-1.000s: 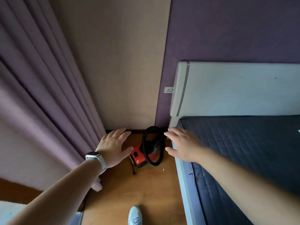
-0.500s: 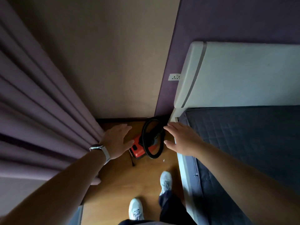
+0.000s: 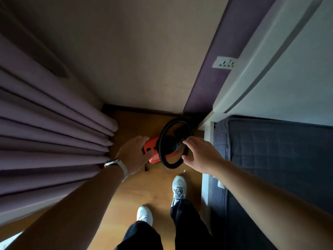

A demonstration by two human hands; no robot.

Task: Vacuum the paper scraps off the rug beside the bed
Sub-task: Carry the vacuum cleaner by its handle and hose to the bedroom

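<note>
Vacuum [image 3: 155, 143], a small red canister w/ a black hose [image 3: 171, 166] looped over it, is sitting on the wood floor [image 3: 144, 192] in the far corner. It's between the curtain [image 3: 54, 132] on the left and the bed [image 3: 279, 159] on the right. L hand [image 3: 133, 154] is resting on its left end, thumb lying across the near face by a black switch. The fingers are hiding behind the back of the hand, so can't tell if it's actually gripping. A watch [image 3: 117, 164] w/ a pale strap is sitting on that wrist. R hand [image 3: 200, 156] is hovering at the right side of the hose loop, fingers spread and relaxed, holding nothing; can't tell if it's touching the hose. A tiny white speck [image 3: 184, 170] is lying on the floor just near of the loop. Two white sneakers [image 3: 178, 186] are standing nearer, one ahead of the other. A pale headboard [image 3: 288, 78] is rising at far right, w/ a wall socket [image 3: 224, 62] showing just left of it.
</note>
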